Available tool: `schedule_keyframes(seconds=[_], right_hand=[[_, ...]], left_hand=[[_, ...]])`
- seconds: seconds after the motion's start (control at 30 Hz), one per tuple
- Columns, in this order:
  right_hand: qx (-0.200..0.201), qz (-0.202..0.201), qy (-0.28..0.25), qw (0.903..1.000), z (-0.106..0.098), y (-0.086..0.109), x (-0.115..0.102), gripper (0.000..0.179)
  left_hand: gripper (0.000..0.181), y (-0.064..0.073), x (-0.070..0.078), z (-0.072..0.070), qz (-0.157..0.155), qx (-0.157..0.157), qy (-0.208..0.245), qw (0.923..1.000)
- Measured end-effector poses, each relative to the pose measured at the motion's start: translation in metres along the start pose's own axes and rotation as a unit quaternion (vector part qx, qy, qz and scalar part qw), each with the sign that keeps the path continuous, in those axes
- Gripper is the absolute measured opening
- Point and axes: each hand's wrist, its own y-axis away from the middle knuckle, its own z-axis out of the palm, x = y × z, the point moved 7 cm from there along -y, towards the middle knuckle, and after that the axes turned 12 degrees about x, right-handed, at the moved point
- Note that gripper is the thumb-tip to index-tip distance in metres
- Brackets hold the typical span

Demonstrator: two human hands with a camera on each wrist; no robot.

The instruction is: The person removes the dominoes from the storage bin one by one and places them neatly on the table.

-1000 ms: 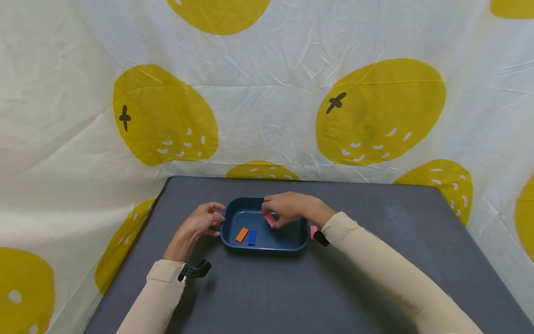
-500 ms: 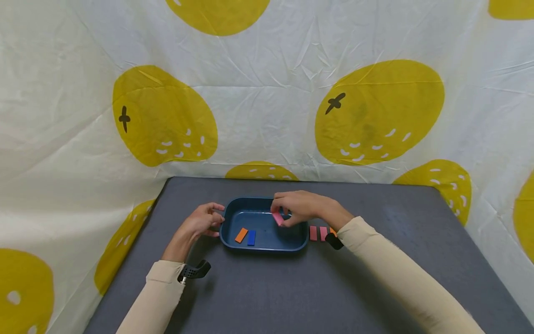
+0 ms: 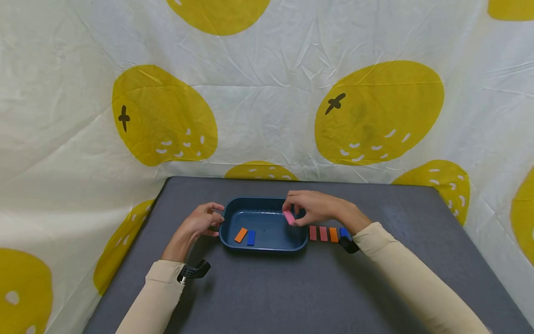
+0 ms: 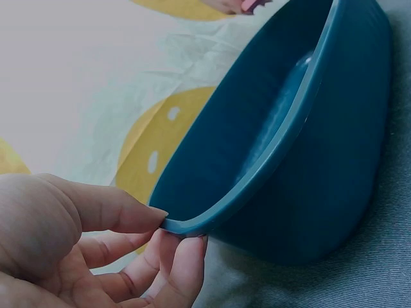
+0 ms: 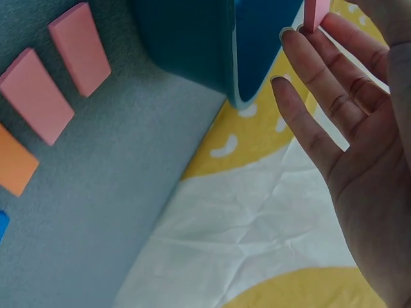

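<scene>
Pink block (image 3: pixel 289 218) | pinched in right hand (image 3: pixel 314 206) | left hand (image 3: pixel 201 221) pinches blue tray rim (image 3: pixel 263 250)

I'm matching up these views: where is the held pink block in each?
Head: pink block below and right of centre.
Left wrist: pink block at the top edge, right of centre.
Right wrist: pink block at the top edge, further right.
Shared landmark: tray.

R grip (image 3: pixel 310 207) pinches pink blk (image 3: pixel 289 218) over tray (image 3: pixel 264 251); L grip (image 3: pixel 202 221) at tray's L rim (image 3: pixel 221 234).
</scene>
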Motion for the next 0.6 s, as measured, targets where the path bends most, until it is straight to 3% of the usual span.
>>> schedule_keyframes(seconds=[0.6], right_hand=[[0.027,0.034,-0.006,0.9990,-0.018,0.037,0.018,0.035]], left_hand=[[0.042,-0.002,-0.001,-0.001,-0.011,0.000,0.006,0.9999]])
